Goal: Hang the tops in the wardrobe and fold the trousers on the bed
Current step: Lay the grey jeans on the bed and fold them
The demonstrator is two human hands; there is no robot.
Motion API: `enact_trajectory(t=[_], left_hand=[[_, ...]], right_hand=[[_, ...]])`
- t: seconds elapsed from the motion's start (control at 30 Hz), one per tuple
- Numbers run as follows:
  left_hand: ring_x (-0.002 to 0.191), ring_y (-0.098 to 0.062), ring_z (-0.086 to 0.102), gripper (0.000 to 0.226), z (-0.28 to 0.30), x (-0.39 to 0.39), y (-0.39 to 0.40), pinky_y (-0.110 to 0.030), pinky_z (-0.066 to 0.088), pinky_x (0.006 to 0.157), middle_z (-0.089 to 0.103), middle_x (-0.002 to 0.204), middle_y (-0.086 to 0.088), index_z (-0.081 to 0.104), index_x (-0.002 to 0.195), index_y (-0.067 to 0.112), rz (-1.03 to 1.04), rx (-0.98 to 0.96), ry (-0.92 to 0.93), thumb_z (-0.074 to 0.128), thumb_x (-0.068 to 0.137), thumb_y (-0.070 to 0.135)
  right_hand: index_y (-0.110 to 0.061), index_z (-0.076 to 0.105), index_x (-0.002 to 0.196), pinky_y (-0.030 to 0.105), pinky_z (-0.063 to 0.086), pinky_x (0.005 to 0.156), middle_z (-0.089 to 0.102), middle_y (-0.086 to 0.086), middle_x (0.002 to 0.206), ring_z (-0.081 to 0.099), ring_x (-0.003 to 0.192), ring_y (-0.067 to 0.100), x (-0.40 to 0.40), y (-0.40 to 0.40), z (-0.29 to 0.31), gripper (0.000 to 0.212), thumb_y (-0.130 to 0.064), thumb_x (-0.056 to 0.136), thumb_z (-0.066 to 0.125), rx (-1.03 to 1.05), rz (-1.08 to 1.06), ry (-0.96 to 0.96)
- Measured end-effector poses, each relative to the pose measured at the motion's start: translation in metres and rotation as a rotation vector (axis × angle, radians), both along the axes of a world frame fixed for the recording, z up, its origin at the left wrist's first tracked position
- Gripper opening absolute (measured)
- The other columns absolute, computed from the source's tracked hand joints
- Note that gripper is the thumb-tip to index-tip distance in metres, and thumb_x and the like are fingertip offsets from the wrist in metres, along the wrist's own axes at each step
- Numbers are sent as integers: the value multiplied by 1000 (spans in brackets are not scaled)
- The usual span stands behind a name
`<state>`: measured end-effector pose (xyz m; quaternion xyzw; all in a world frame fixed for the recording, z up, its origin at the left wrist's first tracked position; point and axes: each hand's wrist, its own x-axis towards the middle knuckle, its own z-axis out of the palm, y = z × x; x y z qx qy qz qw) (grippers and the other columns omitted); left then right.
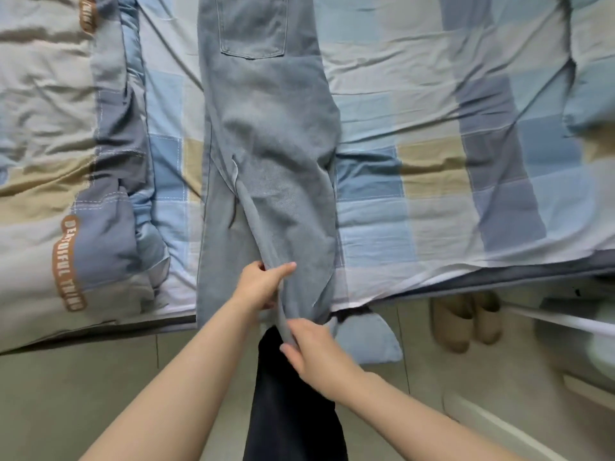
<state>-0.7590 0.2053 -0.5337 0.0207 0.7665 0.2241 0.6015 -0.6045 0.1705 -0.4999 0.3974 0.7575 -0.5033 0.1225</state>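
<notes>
- Light blue denim trousers [266, 138] lie flat along the bed [432, 104], back pocket up, waist far from the person and leg ends hanging over the near edge; one leg is laid on the other, so the lengthwise fold seems done.
- Left hand [258, 284] pinches a raised ridge of the upper leg, thumb on top and fingers curled under, probably to lift that edge and line it up with the leg below.
- Right hand [311, 347] grips the same ridge lower down, at the bed's edge, fingers curled round the cloth; with two holds the fabric stays tight and can be pulled straight.
- Checked blue and beige bed cover [416, 181] gives a wide flat surface, good for folding.
- Beige slippers [466, 322] stand on the floor [83, 377] under the edge of the bed.
</notes>
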Motion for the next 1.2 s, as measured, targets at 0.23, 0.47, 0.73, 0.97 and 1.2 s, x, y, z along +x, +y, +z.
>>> enact_trajectory(t=[0.23,0.47,0.73,0.97,1.2], left_hand=[[64,-22,52,11,-14,-41,-99,-26,48,55,61,76,-11,63,84,6,41,-61,168,60,88,-3],[87,-28,65,13,-59,-92,-142,-40,46,79,75,91,-11,75,81,14,-48,32,261,68,86,24],[90,-26,66,17,-67,-82,-154,-40,48,82,75,100,-9,73,103,10,-14,100,102,61,95,19],[89,-15,68,14,-50,-97,-160,-31,54,83,74,105,-9,73,101,8,-47,97,-87,61,94,12],[75,-25,58,17,-57,-80,-147,-35,39,65,64,75,-5,66,70,12,-594,68,617,74,80,23]], right_hand=[[-14,69,106,19,44,90,71,2,104,63,101,16,-8,-10,1,23,-16,88,55,-211,-327,-84],[-5,50,119,27,38,85,63,8,102,56,109,27,10,57,-81,37,-28,91,60,-145,-774,-296],[-10,50,109,31,44,83,61,4,98,56,95,23,-10,35,-92,36,-31,85,67,-96,-878,-205],[-7,48,62,25,30,55,40,8,55,35,57,8,34,28,-71,34,-15,93,59,-50,-920,-26],[-2,62,80,32,42,71,64,15,88,54,77,24,49,32,-100,17,-17,80,70,-40,-672,-270]])
